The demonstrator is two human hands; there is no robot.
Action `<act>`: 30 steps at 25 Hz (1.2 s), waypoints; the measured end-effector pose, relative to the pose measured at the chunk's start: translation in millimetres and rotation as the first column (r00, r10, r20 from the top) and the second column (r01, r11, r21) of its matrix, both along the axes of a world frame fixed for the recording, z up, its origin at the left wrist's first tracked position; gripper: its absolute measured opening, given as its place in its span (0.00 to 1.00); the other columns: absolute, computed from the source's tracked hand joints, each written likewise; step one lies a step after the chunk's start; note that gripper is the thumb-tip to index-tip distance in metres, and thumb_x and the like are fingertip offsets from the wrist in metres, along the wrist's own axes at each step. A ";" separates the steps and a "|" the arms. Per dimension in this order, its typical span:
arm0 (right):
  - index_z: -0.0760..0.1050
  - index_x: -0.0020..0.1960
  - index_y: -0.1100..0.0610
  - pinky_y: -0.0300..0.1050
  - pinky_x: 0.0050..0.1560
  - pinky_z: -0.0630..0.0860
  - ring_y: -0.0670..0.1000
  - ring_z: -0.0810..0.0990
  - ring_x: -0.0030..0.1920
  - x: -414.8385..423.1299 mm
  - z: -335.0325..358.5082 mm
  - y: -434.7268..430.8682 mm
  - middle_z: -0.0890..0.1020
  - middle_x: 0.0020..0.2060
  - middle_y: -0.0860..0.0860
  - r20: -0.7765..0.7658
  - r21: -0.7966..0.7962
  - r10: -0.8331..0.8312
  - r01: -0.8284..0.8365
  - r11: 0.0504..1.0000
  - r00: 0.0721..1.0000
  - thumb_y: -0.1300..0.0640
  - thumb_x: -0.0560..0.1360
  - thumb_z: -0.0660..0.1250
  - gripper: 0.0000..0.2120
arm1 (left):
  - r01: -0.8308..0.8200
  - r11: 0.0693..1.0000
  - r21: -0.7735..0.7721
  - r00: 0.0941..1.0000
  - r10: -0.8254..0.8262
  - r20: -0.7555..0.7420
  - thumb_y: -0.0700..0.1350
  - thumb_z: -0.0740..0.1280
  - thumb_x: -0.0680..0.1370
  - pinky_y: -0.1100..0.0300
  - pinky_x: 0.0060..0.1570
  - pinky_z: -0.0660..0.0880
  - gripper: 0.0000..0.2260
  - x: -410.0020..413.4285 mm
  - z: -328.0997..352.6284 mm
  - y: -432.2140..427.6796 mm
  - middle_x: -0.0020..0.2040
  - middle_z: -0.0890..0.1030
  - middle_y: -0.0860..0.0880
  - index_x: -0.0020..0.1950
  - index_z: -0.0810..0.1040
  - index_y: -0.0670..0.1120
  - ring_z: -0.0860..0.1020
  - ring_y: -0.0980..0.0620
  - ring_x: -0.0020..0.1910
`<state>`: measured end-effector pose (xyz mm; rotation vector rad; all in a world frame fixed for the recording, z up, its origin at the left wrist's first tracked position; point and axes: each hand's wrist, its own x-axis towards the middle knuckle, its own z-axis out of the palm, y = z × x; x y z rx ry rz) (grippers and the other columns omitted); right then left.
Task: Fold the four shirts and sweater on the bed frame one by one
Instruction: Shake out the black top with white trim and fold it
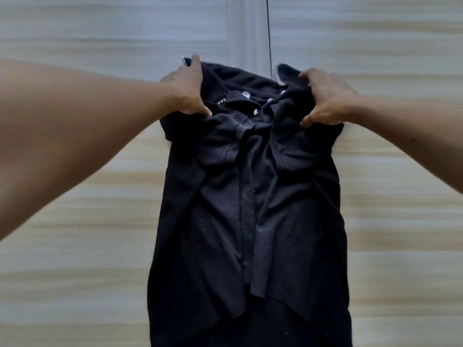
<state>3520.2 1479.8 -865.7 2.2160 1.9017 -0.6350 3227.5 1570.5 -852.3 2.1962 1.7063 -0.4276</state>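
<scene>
A black ribbed knit garment (250, 209) with white buttons near its collar lies lengthwise on the light wooden bed frame (75, 246). Both sleeves are folded inward over its front. My left hand (186, 90) grips the left shoulder near the collar, thumb on top of the fabric. My right hand (325, 98) grips the right shoulder in the same way. The hem runs out of view at the bottom edge.
A pale seam strip (246, 33) and a thin dark line (269, 33) run down the wooden surface behind the collar. Bare wood lies to both sides of the garment. A small light object (185, 61) peeks out beside my left hand.
</scene>
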 end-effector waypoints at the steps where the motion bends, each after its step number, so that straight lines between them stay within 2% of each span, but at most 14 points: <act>1: 0.61 0.76 0.53 0.55 0.66 0.72 0.65 0.73 0.67 -2.4 3.0 -4.0 0.74 0.67 0.61 -0.016 -0.016 -0.054 0.053 0.998 0.998 0.52 0.63 0.83 0.48 | 0.049 0.999 0.008 0.999 -0.049 -0.020 0.54 0.81 0.67 0.45 0.60 0.75 0.41 1.8 1.6 -3.0 0.64 0.77 0.36 0.73 0.67 0.41 0.77 0.35 0.62; 3: 0.73 0.68 0.53 0.53 0.57 0.78 0.64 0.79 0.59 -10.9 16.5 -11.9 0.80 0.58 0.61 0.070 0.004 -0.074 0.074 0.997 0.995 0.55 0.66 0.78 0.32 | 0.148 0.984 0.095 0.988 -0.143 -0.056 0.51 0.76 0.72 0.47 0.60 0.72 0.22 6.6 12.9 -13.4 0.58 0.81 0.40 0.63 0.78 0.46 0.79 0.38 0.59; 5: 0.80 0.58 0.53 0.52 0.50 0.79 0.63 0.81 0.53 -19.9 41.5 -22.0 0.82 0.51 0.60 0.117 0.139 -0.141 0.124 0.982 0.983 0.59 0.67 0.72 0.19 | 0.184 0.948 0.260 0.982 -0.186 -0.020 0.49 0.70 0.74 0.47 0.64 0.65 0.15 7.8 33.9 -26.4 0.55 0.82 0.43 0.60 0.78 0.50 0.78 0.40 0.58; 7: 0.80 0.55 0.55 0.53 0.51 0.78 0.64 0.79 0.54 -23.6 72.4 -39.6 0.79 0.53 0.60 0.069 0.281 -0.187 0.161 0.946 0.980 0.63 0.67 0.68 0.17 | 0.133 0.912 0.389 0.966 -0.206 0.153 0.48 0.68 0.74 0.45 0.65 0.64 0.14 0.0 64.0 -39.2 0.55 0.82 0.44 0.59 0.78 0.50 0.78 0.41 0.57; 9: 0.77 0.55 0.58 0.55 0.51 0.76 0.63 0.74 0.57 -26.9 103.5 -74.6 0.73 0.56 0.60 -0.010 0.399 -0.158 0.149 0.905 0.987 0.65 0.67 0.67 0.16 | 0.109 0.870 0.480 0.887 -0.303 0.348 0.48 0.67 0.73 0.44 0.62 0.68 0.14 -20.6 95.6 -65.6 0.54 0.82 0.45 0.57 0.78 0.48 0.79 0.41 0.55; 12: 0.75 0.51 0.59 0.56 0.48 0.73 0.63 0.71 0.56 -37.9 121.1 -159.9 0.72 0.53 0.61 -0.119 0.531 -0.022 0.083 0.843 0.993 0.65 0.65 0.70 0.15 | 0.278 0.748 0.602 0.786 -0.538 0.305 0.47 0.68 0.73 0.44 0.52 0.67 0.13 -71.5 108.3 -138.2 0.49 0.79 0.41 0.56 0.78 0.46 0.76 0.40 0.50; 14: 0.74 0.48 0.57 0.56 0.48 0.70 0.62 0.72 0.51 -53.9 111.0 -235.4 0.73 0.50 0.57 -0.116 0.426 0.098 -0.039 0.904 0.988 0.60 0.61 0.75 0.18 | 0.490 0.679 0.547 0.697 -0.682 0.222 0.48 0.70 0.71 0.45 0.52 0.67 0.15 -112.2 97.6 -204.9 0.50 0.78 0.41 0.57 0.80 0.46 0.75 0.41 0.50; 17: 0.68 0.44 0.51 0.53 0.43 0.71 0.54 0.71 0.41 -73.9 78.3 -329.3 0.70 0.41 0.47 -0.237 0.162 0.137 -0.100 0.982 0.962 0.44 0.65 0.73 0.18 | 0.697 0.669 0.258 0.607 -0.742 0.285 0.50 0.72 0.72 0.46 0.53 0.70 0.12 -164.5 65.6 -284.7 0.53 0.77 0.45 0.53 0.79 0.47 0.77 0.42 0.49; 19: 0.67 0.43 0.51 0.52 0.41 0.71 0.52 0.69 0.39 -80.7 61.9 -351.0 0.70 0.39 0.47 -0.302 0.199 0.072 -0.011 0.980 0.950 0.44 0.70 0.69 0.15 | 0.652 0.733 0.196 0.648 -0.672 0.357 0.46 0.68 0.76 0.48 0.48 0.71 0.05 -171.2 50.8 -302.3 0.51 0.76 0.47 0.48 0.76 0.46 0.77 0.42 0.46; 21: 0.70 0.46 0.54 0.52 0.45 0.71 0.53 0.71 0.43 -90.2 52.6 -340.9 0.73 0.42 0.49 -0.337 0.321 -0.007 0.122 0.939 0.942 0.49 0.74 0.67 0.10 | 0.492 0.834 0.250 0.731 -0.552 0.402 0.42 0.65 0.79 0.48 0.49 0.71 0.03 -151.5 38.6 -304.3 0.52 0.76 0.46 0.51 0.76 0.44 0.77 0.41 0.49; 22: 0.72 0.49 0.56 0.53 0.50 0.72 0.55 0.72 0.47 -96.8 48.6 -327.8 0.74 0.46 0.51 -0.347 0.380 -0.036 0.176 0.908 0.937 0.52 0.74 0.67 0.09 | 0.403 0.869 0.286 0.764 -0.492 0.417 0.42 0.65 0.79 0.47 0.52 0.72 0.07 -134.0 32.7 -303.9 0.56 0.77 0.45 0.55 0.78 0.44 0.76 0.40 0.53; 24: 0.74 0.62 0.58 0.55 0.63 0.70 0.58 0.74 0.60 -109.6 37.3 -296.1 0.75 0.60 0.55 -0.347 0.415 -0.059 0.210 0.885 0.936 0.53 0.75 0.66 0.17 | 0.317 0.893 0.321 0.807 -0.431 0.403 0.48 0.66 0.80 0.47 0.65 0.69 0.18 -94.2 20.8 -303.1 0.68 0.75 0.43 0.68 0.76 0.44 0.72 0.40 0.68; 27: 0.58 0.80 0.54 0.60 0.77 0.57 0.59 0.54 0.80 -119.8 13.0 -282.4 0.57 0.80 0.56 -0.253 0.228 -0.018 0.077 0.971 0.967 0.49 0.75 0.68 0.37 | 0.389 0.903 0.182 0.868 -0.425 0.256 0.67 0.63 0.76 0.41 0.78 0.54 0.40 -62.0 -4.8 -296.7 0.83 0.55 0.44 0.82 0.58 0.48 0.50 0.42 0.82; 30: 0.45 0.83 0.53 0.65 0.79 0.50 0.57 0.39 0.82 -116.5 -3.4 -341.3 0.42 0.82 0.55 -0.153 0.089 0.072 -0.059 0.994 0.986 0.39 0.73 0.68 0.48 | 0.459 0.886 0.063 0.879 -0.463 0.112 0.78 0.58 0.69 0.36 0.78 0.50 0.53 -79.7 -30.9 -282.5 0.84 0.43 0.46 0.83 0.44 0.48 0.40 0.42 0.82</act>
